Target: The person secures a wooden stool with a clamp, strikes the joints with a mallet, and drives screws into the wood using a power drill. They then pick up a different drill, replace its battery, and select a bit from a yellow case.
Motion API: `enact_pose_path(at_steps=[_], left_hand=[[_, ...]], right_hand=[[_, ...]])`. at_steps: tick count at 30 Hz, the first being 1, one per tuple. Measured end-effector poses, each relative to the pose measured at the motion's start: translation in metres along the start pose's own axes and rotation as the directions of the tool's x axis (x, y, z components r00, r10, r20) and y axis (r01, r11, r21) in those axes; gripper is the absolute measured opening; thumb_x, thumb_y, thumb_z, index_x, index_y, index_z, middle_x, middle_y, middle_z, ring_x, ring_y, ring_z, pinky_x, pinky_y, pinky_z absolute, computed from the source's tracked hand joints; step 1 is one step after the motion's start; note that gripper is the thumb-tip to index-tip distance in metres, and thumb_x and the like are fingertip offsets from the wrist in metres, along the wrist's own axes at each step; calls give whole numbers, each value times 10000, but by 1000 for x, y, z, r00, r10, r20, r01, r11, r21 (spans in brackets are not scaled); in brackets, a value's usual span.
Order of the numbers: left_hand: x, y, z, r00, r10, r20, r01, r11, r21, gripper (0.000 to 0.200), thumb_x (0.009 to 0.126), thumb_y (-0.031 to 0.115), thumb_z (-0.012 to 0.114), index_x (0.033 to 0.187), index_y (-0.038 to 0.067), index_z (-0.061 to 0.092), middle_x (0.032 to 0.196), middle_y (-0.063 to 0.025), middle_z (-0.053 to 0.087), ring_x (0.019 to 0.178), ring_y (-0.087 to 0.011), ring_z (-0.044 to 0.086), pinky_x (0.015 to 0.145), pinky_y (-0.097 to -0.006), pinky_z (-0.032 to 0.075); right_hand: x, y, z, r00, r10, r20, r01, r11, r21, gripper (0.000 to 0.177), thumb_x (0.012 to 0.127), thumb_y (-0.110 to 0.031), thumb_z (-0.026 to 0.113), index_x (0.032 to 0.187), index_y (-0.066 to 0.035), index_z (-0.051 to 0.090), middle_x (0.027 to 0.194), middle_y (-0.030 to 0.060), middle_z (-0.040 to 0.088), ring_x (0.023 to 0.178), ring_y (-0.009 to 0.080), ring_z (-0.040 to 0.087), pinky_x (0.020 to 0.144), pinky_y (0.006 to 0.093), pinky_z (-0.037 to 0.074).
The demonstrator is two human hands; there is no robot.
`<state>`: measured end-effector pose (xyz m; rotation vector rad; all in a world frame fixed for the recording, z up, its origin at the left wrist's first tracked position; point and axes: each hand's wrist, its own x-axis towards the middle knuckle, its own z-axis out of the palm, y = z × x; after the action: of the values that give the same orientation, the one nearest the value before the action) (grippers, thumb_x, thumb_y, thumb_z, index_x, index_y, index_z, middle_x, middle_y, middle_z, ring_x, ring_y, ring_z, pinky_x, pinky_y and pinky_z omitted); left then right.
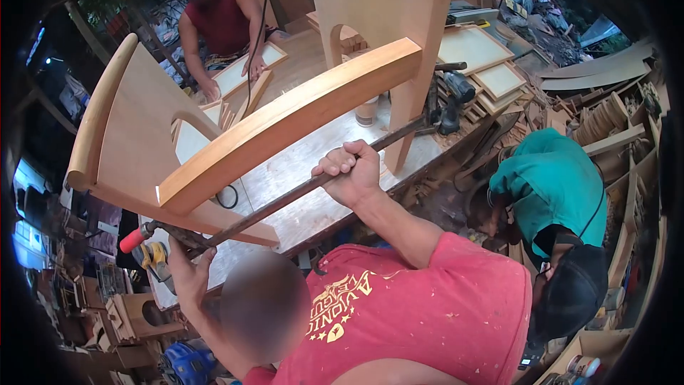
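Note:
A long metal bar clamp (274, 207) lies slantwise across a wooden furniture frame, just below its curved rail (292, 125). My right hand (349, 171) is closed round the middle of the bar. At the lower left end, my left hand (189, 271) grips the clamp beside its jaw, thumb on the near side, some fingers hidden. A red handle (132, 240) sticks out there. The rail joins two upright panels, the left panel (135, 128) and the right panel (377, 14), each with a rounded top edge and a cut-out.
The frame stands on a light-topped table (299, 224). A yellow sander (153, 260) sits near the left jaw, a dark power tool (450, 114) near the right. One person (224, 25) handles a panel across the table; another person in green (556, 185) bends at right. Wood scraps surround them.

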<state>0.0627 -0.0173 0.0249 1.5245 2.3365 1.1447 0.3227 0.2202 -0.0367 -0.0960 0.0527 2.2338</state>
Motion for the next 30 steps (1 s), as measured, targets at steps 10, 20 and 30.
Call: enact_pose_path(at_steps=[10, 20, 30], left_hand=[[-3, -35, 6, 994, 106, -31, -93, 953, 288, 563, 643, 120, 864, 1078, 1, 527, 989, -188, 623, 957, -399, 548, 828, -469, 460], [6, -36, 9, 1000, -5, 6, 4, 977, 212, 717, 649, 154, 860, 1231, -9, 473, 1075, -202, 629, 1021, -429, 564, 901, -492, 422], [1, -39, 9, 947, -57, -316, -191, 690, -698, 839, 826, 121, 753, 1467, -63, 245, 1337, -231, 516, 1307, -325, 470, 1126, -457, 344]], right_hand=[[3, -2, -8, 994, -1, 111, 9, 998, -66, 317, 756, -237, 505, 485, -178, 351, 470, 6, 372, 509, 189, 427, 759, 416, 449], [5, 7, 0, 995, 1, 103, 5, 999, -51, 312, 728, -194, 533, 475, -173, 351, 458, -10, 366, 523, 164, 412, 725, 373, 422], [2, 9, 4, 999, -1, 40, 2, 1000, -23, 286, 700, -204, 540, 488, -167, 351, 447, -1, 356, 489, 166, 383, 741, 387, 420]])
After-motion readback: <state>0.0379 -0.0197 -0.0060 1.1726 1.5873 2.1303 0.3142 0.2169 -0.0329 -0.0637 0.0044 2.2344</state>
